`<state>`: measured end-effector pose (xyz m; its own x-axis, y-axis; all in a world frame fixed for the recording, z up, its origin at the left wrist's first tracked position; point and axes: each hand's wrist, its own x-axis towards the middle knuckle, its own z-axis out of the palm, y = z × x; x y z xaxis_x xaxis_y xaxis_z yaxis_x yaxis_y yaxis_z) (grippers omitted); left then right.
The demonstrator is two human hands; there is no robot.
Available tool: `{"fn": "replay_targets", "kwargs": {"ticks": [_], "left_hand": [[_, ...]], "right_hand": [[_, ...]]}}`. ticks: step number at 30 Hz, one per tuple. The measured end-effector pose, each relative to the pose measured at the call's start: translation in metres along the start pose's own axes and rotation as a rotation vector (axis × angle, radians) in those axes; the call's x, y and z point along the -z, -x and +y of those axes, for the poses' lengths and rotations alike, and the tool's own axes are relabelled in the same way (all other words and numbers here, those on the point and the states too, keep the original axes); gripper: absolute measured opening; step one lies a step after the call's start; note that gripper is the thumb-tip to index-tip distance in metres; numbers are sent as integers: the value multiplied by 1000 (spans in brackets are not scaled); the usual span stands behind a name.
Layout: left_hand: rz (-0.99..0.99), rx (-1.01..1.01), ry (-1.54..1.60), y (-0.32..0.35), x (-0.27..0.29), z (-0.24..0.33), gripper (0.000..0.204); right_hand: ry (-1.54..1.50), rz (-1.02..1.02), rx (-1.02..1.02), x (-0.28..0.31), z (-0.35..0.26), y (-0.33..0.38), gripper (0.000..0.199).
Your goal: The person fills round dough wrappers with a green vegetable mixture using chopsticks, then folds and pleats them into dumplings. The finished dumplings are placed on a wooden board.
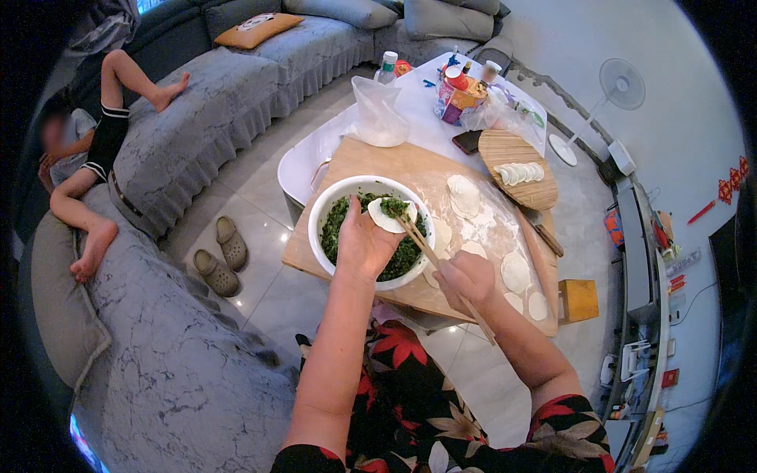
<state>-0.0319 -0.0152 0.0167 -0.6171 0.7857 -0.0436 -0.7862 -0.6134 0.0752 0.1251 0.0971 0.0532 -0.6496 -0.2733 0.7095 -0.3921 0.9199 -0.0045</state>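
My left hand (364, 246) is palm up over the white bowl (316, 221), holding a round dumpling wrapper (382, 219) on its fingers. A clump of chopped green filling (393, 207) sits on the wrapper. In my right hand (468, 277) is a pair of wooden chopsticks (426, 247), their tips touching the clump. More green filling (334, 229) lies in the bowl, partly hidden by my left hand. The bowl stands on a floured wooden board (355, 164). Right of it lie a stack of wrappers (464, 195) and several single wrappers (516, 273).
A round slatted tray (505, 146) bears a row of dumplings (521, 173). Beside it lies a wooden-handled tool (550, 240). Farther back are a phone (467, 142), a plastic bag (378, 114) and a colourful tub (453, 104). Someone reclines on the grey sofa (213, 94) at left.
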Motion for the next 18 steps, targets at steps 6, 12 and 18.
{"fn": "replay_targets", "kwargs": {"ticks": [6, 12, 18], "left_hand": [[-17, -47, 26, -5, 12, 6, 59], [37, -80, -86, 2, -5, 6, 52], [31, -73, -90, 0, 2, 8, 51]], "right_hand": [[63, -114, -252, 25, -8, 0, 13], [-894, 665, -1025, 18, 9, -11, 9], [-1160, 688, -1253, 1, 22, -5, 17]]}}
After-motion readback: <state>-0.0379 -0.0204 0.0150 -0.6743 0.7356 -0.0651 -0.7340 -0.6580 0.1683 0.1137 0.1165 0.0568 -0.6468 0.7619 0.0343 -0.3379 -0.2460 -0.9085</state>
